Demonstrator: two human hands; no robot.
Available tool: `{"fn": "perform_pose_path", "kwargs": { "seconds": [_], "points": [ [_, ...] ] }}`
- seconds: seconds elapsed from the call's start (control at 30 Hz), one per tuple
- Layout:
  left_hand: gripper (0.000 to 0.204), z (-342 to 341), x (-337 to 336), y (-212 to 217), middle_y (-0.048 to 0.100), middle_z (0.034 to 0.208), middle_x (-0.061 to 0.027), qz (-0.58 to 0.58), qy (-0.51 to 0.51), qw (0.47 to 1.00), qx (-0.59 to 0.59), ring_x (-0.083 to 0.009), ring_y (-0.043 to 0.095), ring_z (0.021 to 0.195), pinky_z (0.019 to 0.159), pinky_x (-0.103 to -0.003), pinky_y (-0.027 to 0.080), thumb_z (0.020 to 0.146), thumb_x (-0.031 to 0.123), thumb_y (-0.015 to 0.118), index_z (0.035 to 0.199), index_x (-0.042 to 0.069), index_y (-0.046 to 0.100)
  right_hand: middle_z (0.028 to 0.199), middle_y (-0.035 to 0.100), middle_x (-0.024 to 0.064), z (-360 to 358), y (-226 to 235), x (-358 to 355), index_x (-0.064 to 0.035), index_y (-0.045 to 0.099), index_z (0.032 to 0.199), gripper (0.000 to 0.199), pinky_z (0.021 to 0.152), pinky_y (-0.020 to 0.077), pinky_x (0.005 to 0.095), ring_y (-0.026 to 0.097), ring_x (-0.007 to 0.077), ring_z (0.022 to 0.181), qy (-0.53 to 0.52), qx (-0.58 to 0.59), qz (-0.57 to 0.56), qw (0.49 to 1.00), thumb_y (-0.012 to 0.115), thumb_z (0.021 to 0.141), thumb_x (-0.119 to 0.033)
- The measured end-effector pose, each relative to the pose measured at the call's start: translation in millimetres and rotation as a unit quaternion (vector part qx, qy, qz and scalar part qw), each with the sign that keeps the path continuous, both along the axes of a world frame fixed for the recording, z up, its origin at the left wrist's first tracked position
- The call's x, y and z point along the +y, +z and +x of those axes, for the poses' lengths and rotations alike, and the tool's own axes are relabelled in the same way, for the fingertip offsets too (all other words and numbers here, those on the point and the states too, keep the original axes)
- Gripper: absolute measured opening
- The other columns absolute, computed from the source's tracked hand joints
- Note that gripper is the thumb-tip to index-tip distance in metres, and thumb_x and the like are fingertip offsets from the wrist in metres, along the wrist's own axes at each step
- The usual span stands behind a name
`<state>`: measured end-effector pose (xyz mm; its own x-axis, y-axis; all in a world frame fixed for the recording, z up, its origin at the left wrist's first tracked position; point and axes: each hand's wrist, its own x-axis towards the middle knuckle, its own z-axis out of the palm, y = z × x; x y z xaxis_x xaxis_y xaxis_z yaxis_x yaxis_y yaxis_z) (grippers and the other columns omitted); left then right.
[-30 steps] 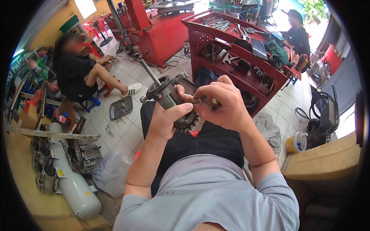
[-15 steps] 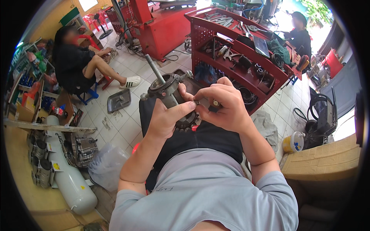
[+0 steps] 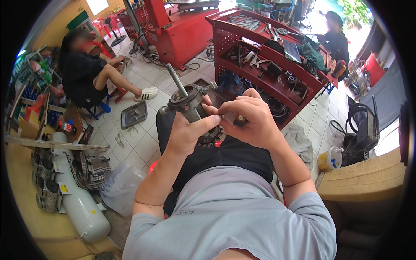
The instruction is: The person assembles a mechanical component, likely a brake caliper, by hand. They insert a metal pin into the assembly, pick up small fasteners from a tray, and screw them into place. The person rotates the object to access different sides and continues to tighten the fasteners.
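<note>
A dark metal machine housing with round flanges stands over my lap, a long bare metal shaft rising tilted from its top. My left hand is closed around the housing's middle, its thumb stretched towards the right. Against that thumb tip, my right hand pinches a small dark piece that I cannot make out. A dark item with a round brass-coloured end is tucked under the curled fingers of the right hand. The lower flange is partly hidden behind my hands.
Ahead is a red tool trolley with wrenches and loose parts. A metal tray lies on the tiles near a seated person. Another person sits far right. A grey-white cylinder lies at left; a yellow-white bucket stands right.
The housing and its shaft have shifted slightly right and down in the picture. My right fingers have moved a little around the small piece; both hands keep their hold.
</note>
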<state>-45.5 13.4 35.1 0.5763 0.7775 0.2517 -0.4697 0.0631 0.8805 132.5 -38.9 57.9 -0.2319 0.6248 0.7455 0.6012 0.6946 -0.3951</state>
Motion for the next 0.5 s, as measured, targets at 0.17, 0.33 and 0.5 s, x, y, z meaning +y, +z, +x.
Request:
{"fn": "perform_pose_path", "kwargs": {
  "seconds": [0.17, 0.33, 0.5],
  "points": [
    [0.036, 2, 6, -7, 0.064, 0.084, -0.007, -0.039, -0.031, 0.998, -0.038, -0.0146, 0.064, 0.082, 0.073, -0.027, 0.05, 0.078, -0.002, 0.063, 0.108, 0.004, 0.044, 0.079, 0.059, 0.004, -2, 3, -7, -0.002, 0.056, 0.101, 0.028, 0.067, 0.0404, 0.0286, 0.055, 0.0142, 0.068, 0.064, 0.101, -0.057, 0.991, 0.064, 0.075, -0.004],
    [0.032, 5, 10, -13, 0.062, 0.084, -0.008, -0.1, -0.06, 0.988, -0.098, -0.0179, 0.065, 0.083, 0.073, -0.029, 0.052, 0.08, 0.006, 0.062, 0.106, 0.006, 0.043, 0.093, 0.057, 0.0079, -3, 16, -19, 0.0034, 0.048, 0.108, 0.017, 0.074, 0.0451, 0.0247, 0.054, 0.0092, 0.083, 0.157, 0.229, -0.178, 0.944, 0.039, 0.093, 0.002],
    [0.032, 13, 6, -21, 0.061, 0.085, -0.0076, -0.14, -0.131, 0.971, -0.145, -0.0191, 0.065, 0.083, 0.075, -0.03, 0.051, 0.081, 0.01, 0.062, 0.106, 0.008, 0.043, 0.097, 0.058, 0.008, -22, 1, -16, 0.0026, 0.049, 0.109, 0.015, 0.077, 0.0465, 0.025, 0.056, 0.0099, 0.089, 0.178, 0.366, -0.132, 0.904, 0.047, 0.095, -0.002]
  ]
}}
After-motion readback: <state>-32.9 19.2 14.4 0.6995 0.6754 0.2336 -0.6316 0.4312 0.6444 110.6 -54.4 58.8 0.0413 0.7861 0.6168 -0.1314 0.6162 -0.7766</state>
